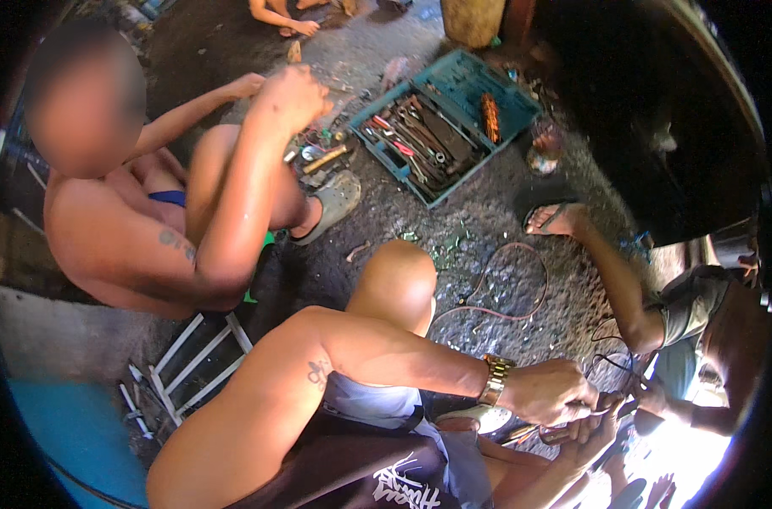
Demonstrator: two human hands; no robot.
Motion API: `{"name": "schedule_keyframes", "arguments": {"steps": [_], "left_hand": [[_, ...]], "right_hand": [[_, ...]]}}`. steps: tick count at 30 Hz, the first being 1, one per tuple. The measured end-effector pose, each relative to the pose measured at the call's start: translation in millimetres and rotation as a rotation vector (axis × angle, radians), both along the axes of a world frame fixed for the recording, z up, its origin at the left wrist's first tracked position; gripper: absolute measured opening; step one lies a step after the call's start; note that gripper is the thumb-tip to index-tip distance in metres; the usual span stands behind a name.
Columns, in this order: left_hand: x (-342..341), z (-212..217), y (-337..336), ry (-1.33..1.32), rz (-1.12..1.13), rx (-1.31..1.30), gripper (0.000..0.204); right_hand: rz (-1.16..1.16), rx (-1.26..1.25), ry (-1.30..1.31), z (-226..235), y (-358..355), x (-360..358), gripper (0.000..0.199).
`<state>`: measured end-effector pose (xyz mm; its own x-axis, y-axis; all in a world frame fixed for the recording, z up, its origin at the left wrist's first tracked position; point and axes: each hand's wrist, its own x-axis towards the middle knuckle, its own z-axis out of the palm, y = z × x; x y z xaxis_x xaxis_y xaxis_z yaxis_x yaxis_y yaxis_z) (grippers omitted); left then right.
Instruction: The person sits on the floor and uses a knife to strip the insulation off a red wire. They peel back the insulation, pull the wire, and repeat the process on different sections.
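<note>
My left hand (pixel 549 392), with a gold watch (pixel 495 380) on the wrist, is closed with its fingertips on a small dark piece (pixel 608 404). Just below it, my right hand (pixel 591 434) is closed around something slim and brownish (pixel 557 436), mostly hidden by the fingers. My two hands nearly touch. Close by on the right, a co-worker's hand (pixel 649 397) reaches toward the same dark piece. Thin black wires (pixel 615 360) curve above the hands. Several slender tools (pixel 519 434) lie on the ground beside my hands, partly covered.
An open teal toolbox (pixel 428 202) full of wrenches sits on the rough ground. A person (pixel 123 229) squats at the left; another sits at the right with a sandalled foot (pixel 556 219). A reddish cable (pixel 509 316) loops between us. A hammer (pixel 327 159) lies by the toolbox.
</note>
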<state>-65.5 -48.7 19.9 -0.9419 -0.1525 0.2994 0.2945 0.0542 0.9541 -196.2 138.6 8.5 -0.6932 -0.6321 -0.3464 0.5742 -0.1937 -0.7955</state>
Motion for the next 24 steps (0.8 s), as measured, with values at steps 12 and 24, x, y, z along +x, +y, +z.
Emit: {"name": "schedule_keyframes", "arguments": {"steps": [12,24], "left_hand": [[-3,-9,-13,-0.162,0.235,-0.272,0.020],[29,-11,-37,-0.272,0.140,-0.095,0.021]], "right_hand": [[0.475,0.990,0.594,-197,-7,-17,0.029],[1.071,1.051,0.633,-259,1,18,0.032]]}}
